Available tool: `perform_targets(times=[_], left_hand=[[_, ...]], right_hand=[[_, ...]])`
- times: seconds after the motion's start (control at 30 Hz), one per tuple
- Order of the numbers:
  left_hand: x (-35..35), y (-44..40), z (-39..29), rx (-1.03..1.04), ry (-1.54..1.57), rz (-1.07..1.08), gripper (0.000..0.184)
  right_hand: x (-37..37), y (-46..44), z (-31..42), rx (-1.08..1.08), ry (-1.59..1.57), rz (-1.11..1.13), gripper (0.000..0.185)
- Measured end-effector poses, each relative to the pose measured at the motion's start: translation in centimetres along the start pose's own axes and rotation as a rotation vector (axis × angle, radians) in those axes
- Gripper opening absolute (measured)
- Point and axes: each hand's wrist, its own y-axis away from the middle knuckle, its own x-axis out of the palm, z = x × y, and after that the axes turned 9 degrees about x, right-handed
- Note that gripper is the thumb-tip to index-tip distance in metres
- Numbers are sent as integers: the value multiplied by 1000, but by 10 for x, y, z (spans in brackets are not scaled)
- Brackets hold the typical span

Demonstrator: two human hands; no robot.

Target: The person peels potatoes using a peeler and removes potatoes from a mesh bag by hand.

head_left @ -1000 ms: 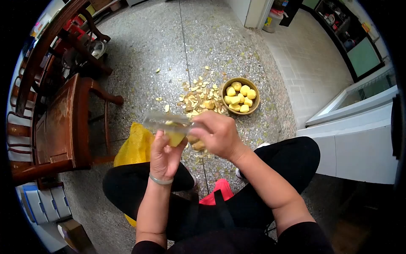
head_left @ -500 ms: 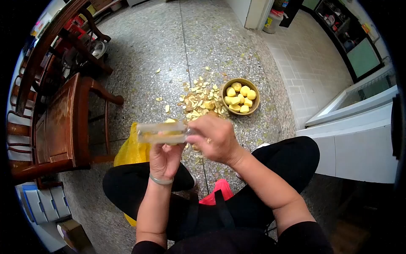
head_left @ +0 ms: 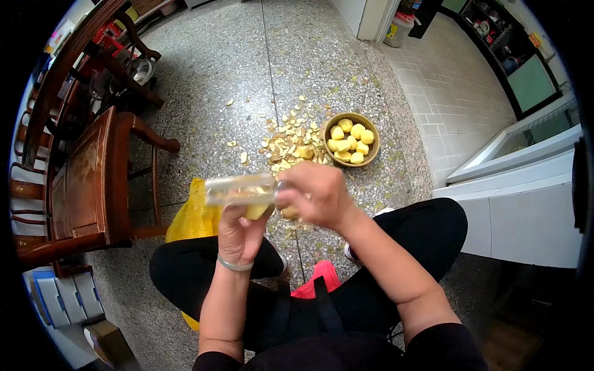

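My left hand (head_left: 239,234) holds a peeled yellow potato (head_left: 257,211), partly covered by the blade above it. A wide knife (head_left: 240,189), blurred by motion, lies across the top of the potato, its handle in my closed right hand (head_left: 315,195). Beyond my hands, many pale and brown peelings (head_left: 291,143) are scattered over the speckled floor. To their right stands a round woven basket (head_left: 375,153) with several peeled yellow potatoes (head_left: 357,131) in it. Some brownish potatoes show partly beneath my right hand.
A yellow mesh bag (head_left: 192,216) rests on the floor left of my left hand. Further left stands a wooden chair (head_left: 90,179). A pink-red thing (head_left: 325,278) shows between my legs. White cabinets (head_left: 526,229) are at the right.
The knife has shifted and changed its tilt over the potato, with my right hand moving along with it. My left hand stays nearly in place. The basket and peelings look the same.
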Motion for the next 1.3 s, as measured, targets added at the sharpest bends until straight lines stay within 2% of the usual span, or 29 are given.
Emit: perform_targets(times=[0.07, 0.13, 0.23, 0.33, 0.4, 0.47, 0.57, 0.67, 0.7, 0.77, 0.83, 0.9, 0.93, 1.0, 1.07, 1.13, 1.17, 1.23, 1.3], left_hand=[[-6, -2, -7, -56, -17, 19, 49], [-8, -1, -12, -61, -15, 113, 51], [-5, -3, -9, -50, 1, 86, 52], [-4, -4, -6, -55, 47, 81, 55], [-8, -5, -3, -56, 49, 27, 55], [-5, -3, -4, -41, 45, 30, 54], [-13, -5, -5, -37, 32, 58, 51], [-16, -3, -5, -31, 46, 66, 48], [-14, -1, -8, -25, 60, 146, 48], [-5, -1, -16, -16, 53, 232, 51], [-4, -2, -13, 32, -16, 187, 51], [1, -2, -10, 76, -137, 150, 53], [0, -2, -8, 72, -134, 145, 53], [1, -3, -4, 75, -166, 105, 53], [-1, -4, -5, 64, -207, 70, 54], [-1, -5, -7, 46, -231, 113, 54], [-7, -5, -2, 50, -272, 49, 53], [-8, -6, -1, 34, -244, 62, 52], [-6, -4, 1, 27, -240, 59, 53]], right_hand=[[-3, 2, -24, 397, 27, 97, 20], [-6, 1, -31, 416, 14, 28, 19], [-14, 0, -21, 619, -216, 65, 18], [-10, 2, -3, 544, -335, 109, 16], [-3, 3, 10, 263, -209, 23, 20], [-2, 6, 16, 198, -131, 62, 21], [3, 11, -14, 391, -196, 73, 21], [3, 12, -26, 459, -147, 79, 22], [3, 17, -44, 611, -62, 159, 22], [3, 19, -55, 644, -63, 105, 22], [-4, 12, -43, 664, -74, 142, 22], [-11, 7, -24, 600, -266, 139, 21], [-12, 3, -13, 605, -264, 142, 21], [-12, -3, 8, 243, -176, 41, 21], [-10, -3, 15, 58, -43, 58, 20], [-4, 2, -6, 287, -125, 87, 19], [-4, 5, -12, 287, -130, 81, 19], [-6, 5, -19, 423, -194, 158, 18], [-7, 6, -23, 465, -226, 173, 20]])
